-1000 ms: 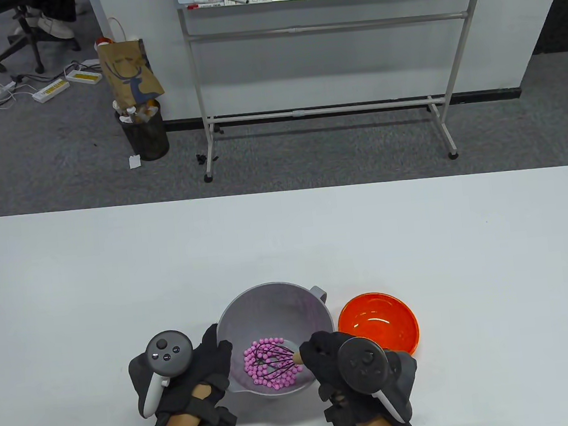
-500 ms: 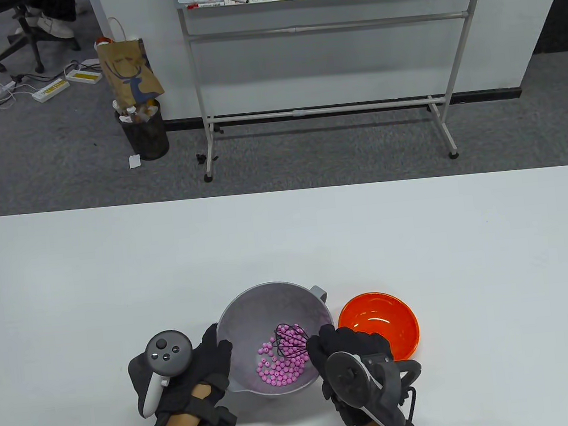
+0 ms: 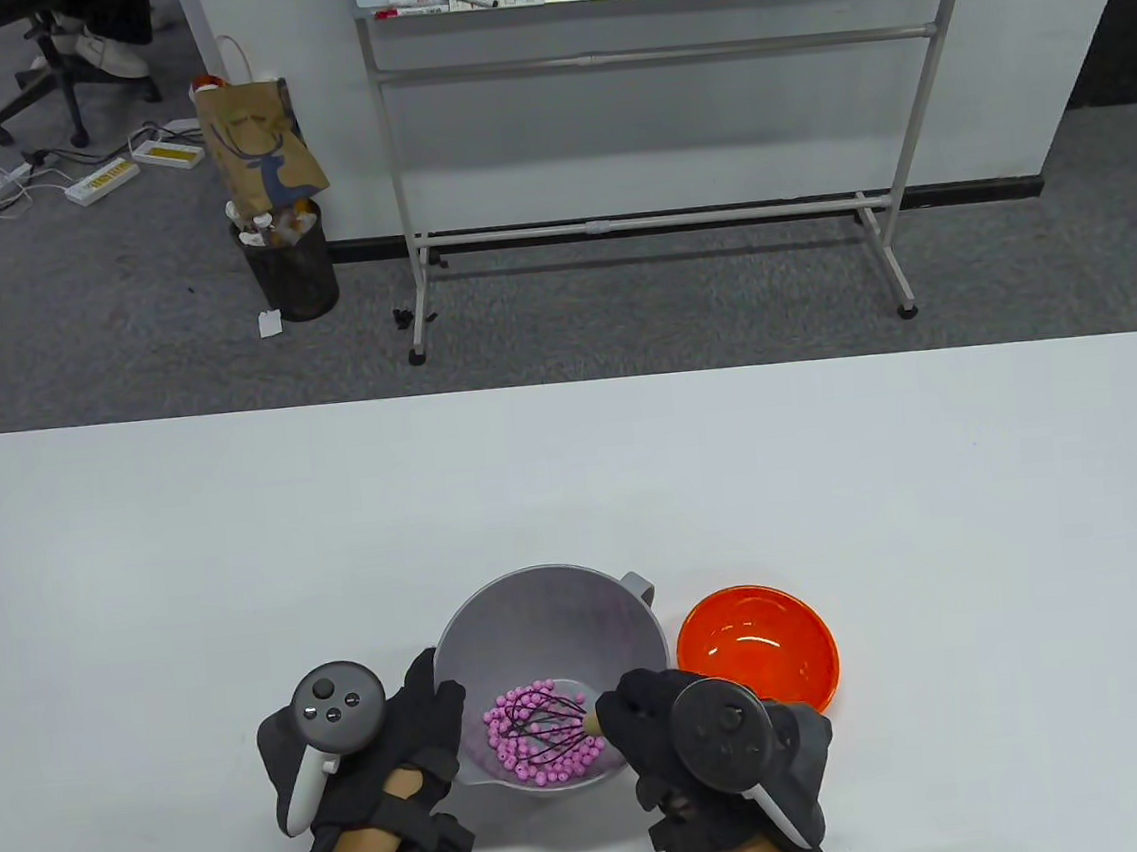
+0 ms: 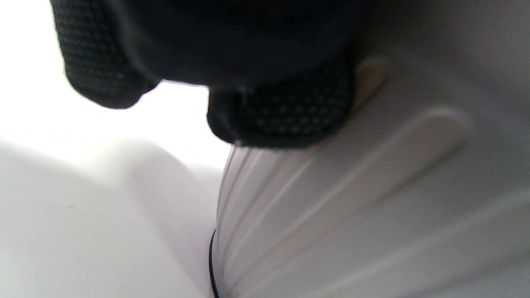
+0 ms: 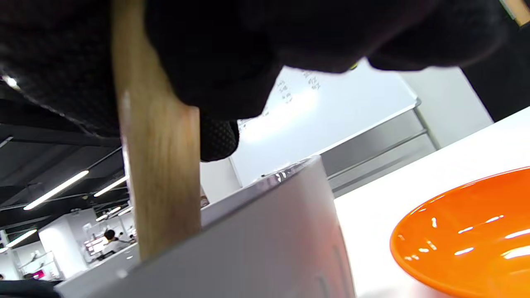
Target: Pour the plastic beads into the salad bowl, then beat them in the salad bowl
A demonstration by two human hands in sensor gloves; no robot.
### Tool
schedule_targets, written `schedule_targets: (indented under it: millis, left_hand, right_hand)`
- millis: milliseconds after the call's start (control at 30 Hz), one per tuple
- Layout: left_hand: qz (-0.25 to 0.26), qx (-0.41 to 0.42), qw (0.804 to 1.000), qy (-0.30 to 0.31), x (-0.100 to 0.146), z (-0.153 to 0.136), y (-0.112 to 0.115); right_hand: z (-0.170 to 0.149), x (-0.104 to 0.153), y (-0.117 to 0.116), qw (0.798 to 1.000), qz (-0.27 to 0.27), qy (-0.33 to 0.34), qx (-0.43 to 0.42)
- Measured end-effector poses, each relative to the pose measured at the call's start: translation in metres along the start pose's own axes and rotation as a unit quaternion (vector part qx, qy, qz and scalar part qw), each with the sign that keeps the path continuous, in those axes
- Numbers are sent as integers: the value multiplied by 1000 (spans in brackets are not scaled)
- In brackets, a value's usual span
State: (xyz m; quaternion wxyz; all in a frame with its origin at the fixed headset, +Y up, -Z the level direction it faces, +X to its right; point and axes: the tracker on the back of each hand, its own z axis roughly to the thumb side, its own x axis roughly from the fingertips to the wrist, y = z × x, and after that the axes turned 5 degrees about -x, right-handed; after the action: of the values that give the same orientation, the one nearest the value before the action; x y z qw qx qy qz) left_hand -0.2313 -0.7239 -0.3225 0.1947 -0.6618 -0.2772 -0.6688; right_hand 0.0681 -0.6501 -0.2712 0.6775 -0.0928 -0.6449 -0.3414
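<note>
A grey salad bowl (image 3: 546, 609) stands near the table's front edge, with several pink beads (image 3: 507, 748) on its bottom. A black wire whisk (image 3: 545, 728) lies among the beads at the bowl's front left. My right hand (image 3: 647, 720) grips the whisk's wooden handle (image 5: 159, 174) at the bowl's right rim. My left hand (image 3: 426, 721) holds the bowl's left outer wall (image 4: 372, 198), fingers curved around it. The right wrist view shows the bowl's wall (image 5: 265, 244) below the handle.
An empty orange bowl (image 3: 756, 644) sits just right of the grey bowl, close to my right hand, also seen at the lower right as the orange bowl (image 5: 463, 231). Beyond the table stand a whiteboard frame (image 3: 649, 217) and a bin (image 3: 289, 262).
The whisk swung from the bowl's front left to its right side, then back to the front left, scattering and regathering the beads. My right hand moved with it. The left hand stayed still.
</note>
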Motion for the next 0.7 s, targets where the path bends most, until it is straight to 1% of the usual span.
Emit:
schedule_targets:
  millis: [67, 200, 233, 433, 567, 700]
  left_hand:
    - [0, 0, 1000, 0, 0, 0, 0]
    - [1, 2, 1000, 1, 0, 0, 0]
    - [1, 2, 1000, 1, 0, 0, 0]
    - [0, 1, 1000, 1, 0, 0, 0]
    - [0, 1, 1000, 0, 0, 0, 0]
    - [0, 1, 1000, 0, 0, 0, 0]
  right_hand:
    - [-1, 1, -3, 999, -26, 7, 19]
    - [0, 1, -3, 998, -40, 17, 48]
    - [1, 1, -1, 996, -53, 26, 68]
    - [9, 6, 8, 988, -77, 49, 123]
    - [22, 12, 14, 983, -72, 71, 151]
    - [29, 14, 18, 989, -33, 69, 129]
